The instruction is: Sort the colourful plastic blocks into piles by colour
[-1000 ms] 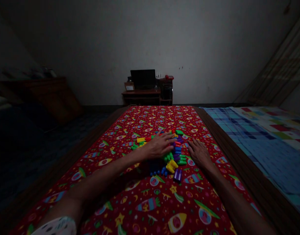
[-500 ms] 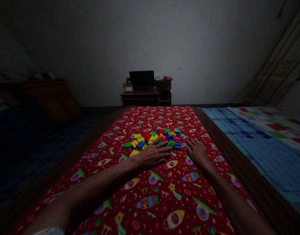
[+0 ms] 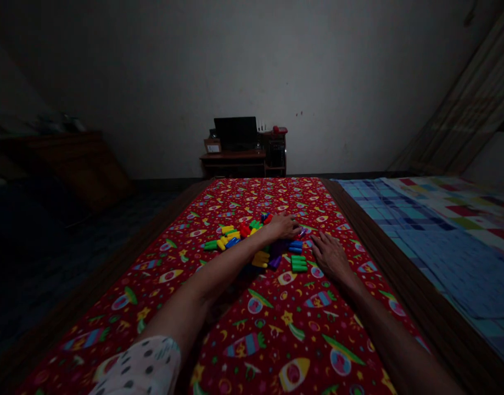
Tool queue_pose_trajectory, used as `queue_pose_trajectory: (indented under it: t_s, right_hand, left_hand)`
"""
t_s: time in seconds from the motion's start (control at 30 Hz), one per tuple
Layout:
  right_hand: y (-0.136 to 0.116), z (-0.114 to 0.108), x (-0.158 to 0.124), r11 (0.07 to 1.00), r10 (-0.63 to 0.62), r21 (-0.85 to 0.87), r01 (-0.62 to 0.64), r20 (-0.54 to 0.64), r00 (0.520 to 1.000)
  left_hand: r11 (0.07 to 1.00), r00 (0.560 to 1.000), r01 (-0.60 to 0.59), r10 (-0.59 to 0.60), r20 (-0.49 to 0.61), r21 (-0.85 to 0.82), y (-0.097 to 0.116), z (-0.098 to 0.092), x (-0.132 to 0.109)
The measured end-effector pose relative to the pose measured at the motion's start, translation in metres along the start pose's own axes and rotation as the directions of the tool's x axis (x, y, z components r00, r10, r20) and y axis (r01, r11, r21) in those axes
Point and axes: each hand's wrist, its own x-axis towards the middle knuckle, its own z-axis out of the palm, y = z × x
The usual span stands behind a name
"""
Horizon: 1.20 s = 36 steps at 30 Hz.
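Colourful plastic blocks lie in a loose pile on a red patterned cloth [image 3: 244, 307]. My left hand [image 3: 283, 226] reaches over the pile's far right part, fingers apart and pointing right, covering some blocks. Nearer me, a green block [image 3: 298, 264] sits apart from the pile, with a purple block [image 3: 275, 262] and a yellow block [image 3: 261, 259] to its left. A blue block [image 3: 295, 247] is just beyond the green one. Right of the pile, my right hand [image 3: 331, 255] rests flat on the cloth with its fingers spread, holding nothing.
At the far wall stands a desk [image 3: 233, 156] with a black monitor [image 3: 236, 133]. A bed with a blue checked cover [image 3: 433, 258] is on the right. A wooden cabinet [image 3: 74, 164] stands at the left.
My left hand has moved away from me and to the right over the pile. Green, purple and yellow blocks now show nearer me. My right hand has stayed almost still.
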Motion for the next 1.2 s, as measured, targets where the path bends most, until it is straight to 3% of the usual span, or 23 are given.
queue_pose_trajectory:
  t_s: [0.1, 0.17, 0.2, 0.27, 0.3, 0.33, 0.4, 0.43, 0.47, 0.53, 0.6, 0.73, 0.83, 0.9, 0.97, 1.03, 1.07, 1.13, 1.2]
  right_hand:
    - [0.001, 0.001, 0.001, 1.000, 0.001, -0.004, -0.001, -0.001, 1.000]
    - [0.002, 0.002, 0.001, 1.000, 0.003, -0.002, -0.003, 0.000, 1.000]
    - [0.002, 0.002, 0.001, 1.000, -0.003, -0.002, 0.003, 0.003, 1.000]
    - [0.002, 0.002, 0.001, 1.000, -0.008, -0.007, 0.008, 0.007, 1.000]
    - [0.001, 0.001, 0.001, 1.000, -0.003, -0.009, 0.003, 0.005, 1.000]
    - [0.001, 0.001, 0.001, 1.000, 0.004, -0.012, -0.004, 0.001, 1.000]
    - [0.000, 0.001, 0.000, 1.000, 0.013, -0.019, -0.013, -0.006, 1.000]
    - [-0.001, 0.001, 0.000, 1.000, 0.018, -0.023, -0.018, -0.011, 1.000]
    - [-0.001, 0.001, 0.000, 0.999, 0.019, -0.027, -0.019, -0.015, 1.000]
    - [0.000, 0.003, 0.000, 0.999, 0.010, -0.032, -0.011, -0.021, 1.000]
    - [0.002, 0.005, 0.000, 1.000, -0.004, -0.026, 0.003, -0.022, 1.000]
    - [0.004, 0.008, 0.001, 1.000, -0.007, 0.005, 0.007, -0.023, 1.000]
    - [0.003, 0.007, 0.001, 1.000, 0.009, 0.025, -0.008, -0.042, 0.999]
    - [0.002, 0.006, 0.002, 1.000, 0.017, 0.025, -0.016, -0.047, 0.999]
    - [0.002, 0.006, 0.001, 1.000, 0.005, 0.019, -0.004, -0.040, 0.999]
    - [0.003, 0.006, 0.001, 0.999, -0.025, 0.024, 0.026, -0.031, 0.999]
    - [0.003, 0.007, 0.000, 0.999, -0.036, 0.032, 0.037, -0.030, 0.999]
    - [0.004, 0.007, 0.000, 0.998, -0.028, 0.049, 0.030, -0.034, 0.999]
    - [0.005, 0.007, 0.000, 0.998, 0.011, 0.067, -0.008, -0.046, 0.999]
  left_hand:
    - [0.997, 0.993, -0.078, 0.080, 0.087, -0.029, -0.016, -0.010, -0.029]
    - [0.988, 0.988, -0.119, 0.128, 0.086, -0.099, -0.032, -0.016, -0.059]
    - [0.984, 0.994, -0.094, 0.102, 0.048, -0.149, -0.042, -0.017, -0.077]
    - [0.967, 0.992, 0.082, -0.101, -0.069, -0.242, -0.064, -0.010, -0.121]
    - [0.933, 0.962, 0.201, -0.246, -0.121, -0.300, -0.075, -0.003, -0.146]
    - [0.872, 0.903, 0.318, -0.398, -0.159, -0.373, -0.084, 0.007, -0.170]
    - [0.695, 0.729, 0.488, -0.657, -0.191, -0.528, -0.097, 0.028, -0.210]
    - [0.588, 0.619, 0.551, -0.764, -0.184, -0.592, -0.099, 0.039, -0.225]
    - [0.548, 0.581, 0.575, -0.796, -0.169, -0.607, -0.098, 0.048, -0.233]
    - [0.517, 0.553, 0.579, -0.817, -0.162, -0.631, -0.089, 0.060, -0.232]
    - [0.525, 0.570, 0.552, -0.804, -0.166, -0.648, -0.074, 0.065, -0.212]
    - [0.578, 0.654, 0.463, -0.735, -0.181, -0.672, -0.049, 0.063, -0.167]
    - [0.617, 0.652, 0.445, -0.720, -0.237, -0.649, -0.040, 0.051, -0.157]
    - [0.720, 0.679, 0.410, -0.650, -0.340, -0.559, -0.031, 0.035, -0.157]
    - [0.868, 0.779, 0.296, -0.461, -0.426, -0.399, -0.012, 0.014, -0.154]
    - [0.968, 0.898, 0.099, -0.187, -0.398, -0.230, 0.018, -0.006, -0.145]
    - [0.987, 0.928, 0.007, -0.067, -0.366, -0.162, 0.036, -0.013, -0.138]
    - [0.980, 0.943, -0.189, 0.164, -0.291, -0.060, 0.070, -0.019, -0.125]
    - [0.950, 0.921, -0.311, 0.301, -0.246, -0.003, 0.094, -0.015, -0.115]
